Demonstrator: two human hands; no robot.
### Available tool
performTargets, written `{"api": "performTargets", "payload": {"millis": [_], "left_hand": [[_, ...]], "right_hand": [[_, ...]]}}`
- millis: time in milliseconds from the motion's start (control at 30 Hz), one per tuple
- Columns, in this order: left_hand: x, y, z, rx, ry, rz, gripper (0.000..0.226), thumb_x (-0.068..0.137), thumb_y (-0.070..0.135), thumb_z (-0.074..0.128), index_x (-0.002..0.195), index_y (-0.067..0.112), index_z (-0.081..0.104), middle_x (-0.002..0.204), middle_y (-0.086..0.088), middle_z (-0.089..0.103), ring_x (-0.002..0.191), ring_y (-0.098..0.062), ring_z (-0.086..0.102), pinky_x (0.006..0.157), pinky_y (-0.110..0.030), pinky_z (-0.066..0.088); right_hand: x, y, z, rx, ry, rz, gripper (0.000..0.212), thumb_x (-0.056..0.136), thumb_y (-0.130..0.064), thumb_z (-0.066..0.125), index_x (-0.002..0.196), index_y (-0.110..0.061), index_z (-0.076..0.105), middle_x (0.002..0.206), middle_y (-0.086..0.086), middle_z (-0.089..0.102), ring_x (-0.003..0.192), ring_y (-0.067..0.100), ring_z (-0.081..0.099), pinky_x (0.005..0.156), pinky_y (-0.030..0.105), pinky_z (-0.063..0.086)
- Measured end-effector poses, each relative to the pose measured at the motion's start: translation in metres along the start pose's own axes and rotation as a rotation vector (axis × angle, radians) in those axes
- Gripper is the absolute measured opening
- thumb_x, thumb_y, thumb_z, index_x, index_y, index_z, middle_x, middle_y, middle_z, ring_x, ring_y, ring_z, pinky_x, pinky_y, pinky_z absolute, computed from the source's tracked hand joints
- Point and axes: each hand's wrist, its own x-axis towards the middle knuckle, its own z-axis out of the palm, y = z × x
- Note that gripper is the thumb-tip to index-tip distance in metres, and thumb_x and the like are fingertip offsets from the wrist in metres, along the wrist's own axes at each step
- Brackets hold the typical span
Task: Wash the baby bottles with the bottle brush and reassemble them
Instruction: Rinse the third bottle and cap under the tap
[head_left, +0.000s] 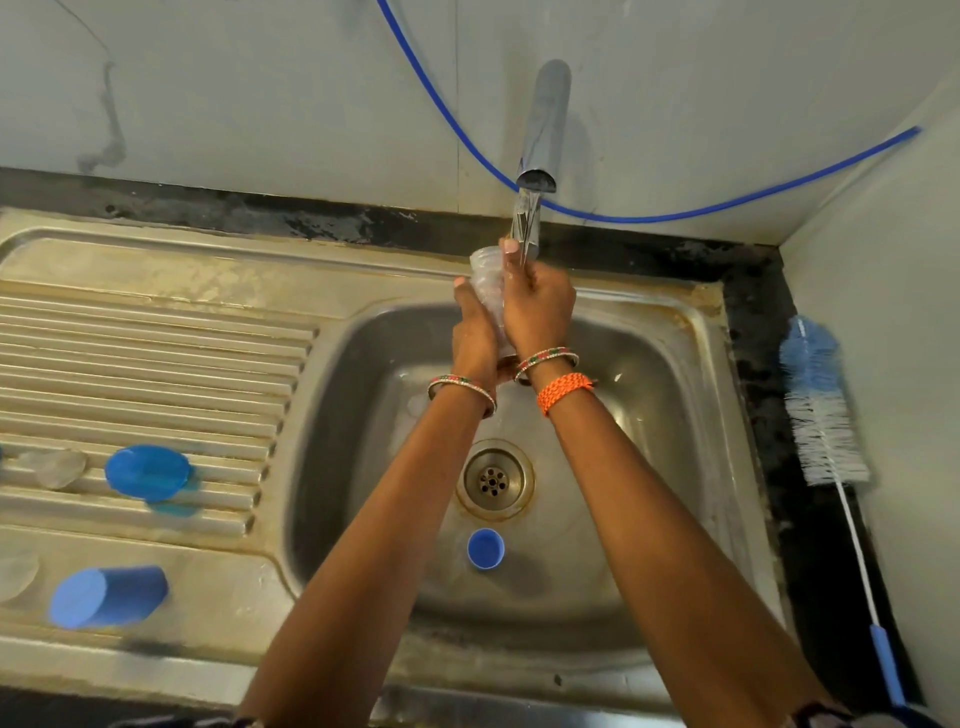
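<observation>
Left hand (475, 338) and right hand (540, 312) both grip the light, wet, likely slippery clear plastic baby bottle (488, 280) by its body under the running chrome tap (543, 124).

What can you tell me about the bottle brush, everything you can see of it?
The bottle brush lies flat on the dark counter strip right of the sink, close to the side wall. Its head points away from the person: a fluffy blue tip, then stiff white bristles. A thin white stem runs back to a blue grip near the frame's bottom edge. It looks like plastic and wire. Neither hand touches it; both are busy at the tap.
</observation>
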Motion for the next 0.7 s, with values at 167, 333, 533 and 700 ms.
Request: {"api": "performTargets", "payload": {"millis": [167, 333, 533, 700], "left_hand": [[0.008, 0.009, -0.005, 0.140, -0.104, -0.073, 0.060, 0.099, 0.053, 0.012, 0.084, 0.014, 0.055, 0.056, -0.002, 0.057, 0.050, -0.012, 0.053, 0.044, -0.017, 0.042], [0.003, 0.006, -0.011, 0.137, -0.377, -0.095, 0.059, 0.100, 0.037, 0.014, 0.079, 0.004, 0.057, 0.052, -0.009, 0.059, 0.038, -0.016, 0.051, 0.034, -0.015, 0.033], [0.000, 0.014, -0.015, -0.007, -0.439, -0.271, 0.052, 0.101, 0.037, 0.022, 0.085, 0.003, 0.057, 0.060, -0.010, 0.063, 0.046, -0.019, 0.062, 0.040, -0.021, 0.050], [0.014, 0.002, -0.005, 0.147, 0.106, -0.055, 0.038, 0.099, 0.033, 0.026, 0.092, 0.012, 0.057, 0.093, -0.016, 0.064, 0.087, -0.029, 0.064, 0.076, -0.040, 0.057]], "right_hand": [[-0.007, 0.008, -0.010, -0.088, -0.296, -0.042, 0.055, 0.091, -0.030, 0.059, 0.142, -0.021, 0.041, 0.132, 0.005, 0.056, 0.112, 0.012, 0.052, 0.092, 0.024, 0.043], [0.009, 0.010, -0.023, 0.086, 0.108, 0.120, 0.038, 0.094, -0.029, 0.056, 0.062, -0.009, 0.061, 0.064, 0.012, 0.056, 0.060, 0.019, 0.051, 0.058, 0.033, 0.046], [-0.006, 0.002, -0.014, 0.371, -0.135, 0.418, 0.034, 0.097, -0.043, 0.043, 0.085, -0.016, 0.058, 0.074, -0.003, 0.057, 0.068, 0.008, 0.055, 0.063, 0.023, 0.046], [0.003, 0.000, -0.011, 0.085, -0.194, 0.247, 0.039, 0.094, -0.051, 0.043, 0.105, -0.018, 0.061, 0.099, 0.001, 0.063, 0.088, 0.016, 0.059, 0.064, 0.019, 0.045]]}}
